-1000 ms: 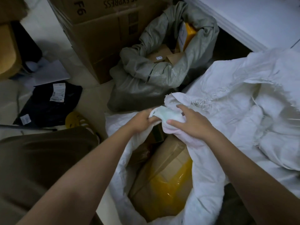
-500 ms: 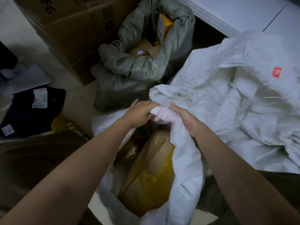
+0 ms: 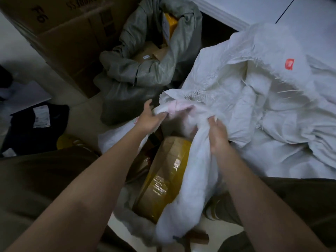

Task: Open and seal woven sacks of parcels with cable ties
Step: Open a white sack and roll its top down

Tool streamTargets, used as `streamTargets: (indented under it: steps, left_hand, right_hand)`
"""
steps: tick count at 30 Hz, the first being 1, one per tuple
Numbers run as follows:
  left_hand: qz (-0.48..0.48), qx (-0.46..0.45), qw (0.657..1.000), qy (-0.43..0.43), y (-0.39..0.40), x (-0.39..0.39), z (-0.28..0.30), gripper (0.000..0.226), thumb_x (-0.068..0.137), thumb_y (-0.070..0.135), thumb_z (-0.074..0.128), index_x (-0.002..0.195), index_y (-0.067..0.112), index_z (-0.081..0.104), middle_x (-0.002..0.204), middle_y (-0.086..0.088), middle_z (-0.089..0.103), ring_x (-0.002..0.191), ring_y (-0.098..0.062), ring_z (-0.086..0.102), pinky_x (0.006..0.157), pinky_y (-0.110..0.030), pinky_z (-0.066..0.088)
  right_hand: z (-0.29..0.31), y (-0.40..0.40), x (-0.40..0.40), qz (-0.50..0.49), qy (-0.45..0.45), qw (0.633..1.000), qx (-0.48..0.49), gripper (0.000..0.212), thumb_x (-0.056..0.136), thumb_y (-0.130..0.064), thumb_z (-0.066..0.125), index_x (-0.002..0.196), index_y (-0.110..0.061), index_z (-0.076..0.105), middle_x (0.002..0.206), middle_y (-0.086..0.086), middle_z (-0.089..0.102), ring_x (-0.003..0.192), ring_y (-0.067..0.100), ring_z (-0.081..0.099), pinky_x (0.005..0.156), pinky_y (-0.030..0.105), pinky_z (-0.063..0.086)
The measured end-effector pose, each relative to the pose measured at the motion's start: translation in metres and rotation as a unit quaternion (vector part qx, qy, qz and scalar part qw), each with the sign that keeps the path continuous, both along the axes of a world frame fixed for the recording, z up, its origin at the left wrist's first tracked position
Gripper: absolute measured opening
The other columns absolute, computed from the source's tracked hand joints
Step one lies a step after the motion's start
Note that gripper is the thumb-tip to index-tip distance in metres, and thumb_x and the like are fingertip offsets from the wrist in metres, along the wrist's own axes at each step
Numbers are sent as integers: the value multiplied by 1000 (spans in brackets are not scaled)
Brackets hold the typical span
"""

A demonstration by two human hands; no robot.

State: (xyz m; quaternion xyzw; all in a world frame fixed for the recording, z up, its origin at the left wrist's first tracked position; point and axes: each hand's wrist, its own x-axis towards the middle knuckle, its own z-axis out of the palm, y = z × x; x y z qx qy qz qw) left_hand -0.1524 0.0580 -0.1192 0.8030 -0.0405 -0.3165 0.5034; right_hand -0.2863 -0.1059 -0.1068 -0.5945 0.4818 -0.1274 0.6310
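A white woven sack (image 3: 183, 193) stands open between my knees, with a brown parcel wrapped in yellow tape (image 3: 163, 179) showing inside. My left hand (image 3: 150, 118) pinches the bunched far rim of the sack with thumb and fingers. Lower on the right side, my right hand (image 3: 217, 135) grips a gathered fold of the same sack. No cable tie is visible.
A grey woven sack (image 3: 138, 73) holding boxes stands open behind. A pile of white sacks (image 3: 263, 99) lies to the right, one with a red mark. A large cardboard box (image 3: 72, 33) is at the back left, a black parcel (image 3: 36, 128) on the floor at left.
My right hand has slid down from the bunched rim to a fold lower on the sack's right side. My left hand stays at the rim, its fingers looser.
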Motion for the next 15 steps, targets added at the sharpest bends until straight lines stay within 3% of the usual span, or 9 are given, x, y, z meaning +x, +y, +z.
streamTargets:
  steps: [2, 4, 6, 8, 11, 15]
  left_hand:
    - [-29, 55, 998, -31, 23, -4, -11, 95, 75, 53, 67, 149, 19, 18, 147, -10, 38, 132, -27, 40, 107, -41, 38]
    - [-46, 124, 989, -60, 44, -9, -31, 94, 68, 60, 64, 145, 20, 29, 140, -10, 46, 128, -29, 46, 104, -49, 41]
    - [-17, 163, 986, -34, 59, -18, -46, 88, 75, 47, 69, 147, 16, 28, 143, -13, 43, 130, -34, 42, 107, -52, 36]
    - [-15, 225, 973, -48, 71, -32, -48, 79, 84, 35, 67, 148, 13, 25, 147, -15, 36, 134, -36, 35, 110, -54, 30]
    - [10, 282, 959, -26, 91, -48, -54, 76, 88, 35, 63, 149, 13, 21, 150, -17, 27, 137, -37, 27, 111, -51, 26]
    - [27, 314, 946, 78, 116, -76, -63, 75, 91, 43, 56, 146, 10, 18, 144, -22, 30, 129, -42, 36, 106, -49, 36]
  right_hand:
    - [2, -17, 13, 26, -1, 1000, -10, 24, 100, -33, 45, 112, -15, 57, 110, 7, 63, 104, 21, 60, 92, 32, 50]
    - [-2, -21, 16, 82, 35, 996, -14, 43, 96, -42, 50, 131, -18, 48, 127, 6, 56, 113, 22, 55, 100, 37, 46]
    - [-4, -13, 5, 144, 92, 985, -28, 72, 90, -47, 58, 149, -24, 24, 150, 5, 36, 131, 25, 41, 110, 39, 34]
    - [-7, 4, -18, 167, 99, 978, -77, 84, 89, -43, 62, 153, -24, 11, 158, 2, 19, 142, 24, 24, 112, 34, 23]
    - [-6, 31, -65, 183, 107, 966, -145, 82, 90, -47, 59, 152, -32, 7, 158, 3, 13, 142, 25, 20, 111, 39, 23]
    - [-5, 68, -104, 215, 187, 933, -218, 72, 96, -48, 47, 153, -32, 6, 153, 7, 20, 135, 29, 30, 99, 37, 32]
